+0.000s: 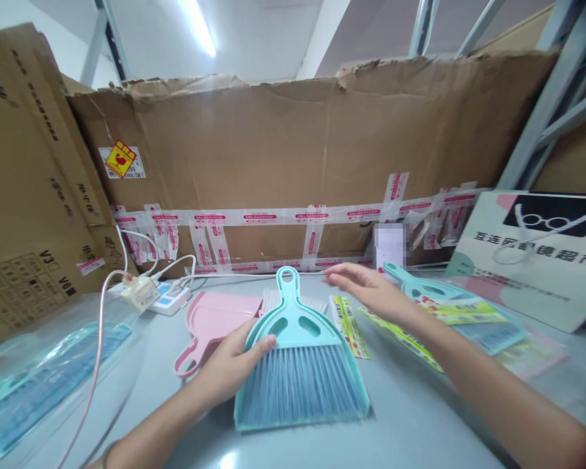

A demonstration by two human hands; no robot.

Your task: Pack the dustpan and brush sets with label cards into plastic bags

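Note:
A turquoise hand brush [305,378] with blue-grey bristles lies in a matching dustpan [362,391], handles lined up and pointing away from me. My left hand [241,355] grips the set at its left edge, thumb on top of the brush. To the right of the handles, my right hand [364,286] hovers with fingers stretched out and nothing in it. Below that hand lies a yellow-green printed card [349,326]; another card [405,342] sits partly behind my right forearm. A pink dustpan [224,312] rests behind my left hand, beside white bristles [272,299].
At right lies another turquoise brush-and-dustpan set [488,326] with a card, before a printed paper bag [532,260]. Bagged turquoise sets [53,384] lie at left, crossed by a white cable [99,345] from a power strip [168,298]. A large cardboard box [273,143] stands behind.

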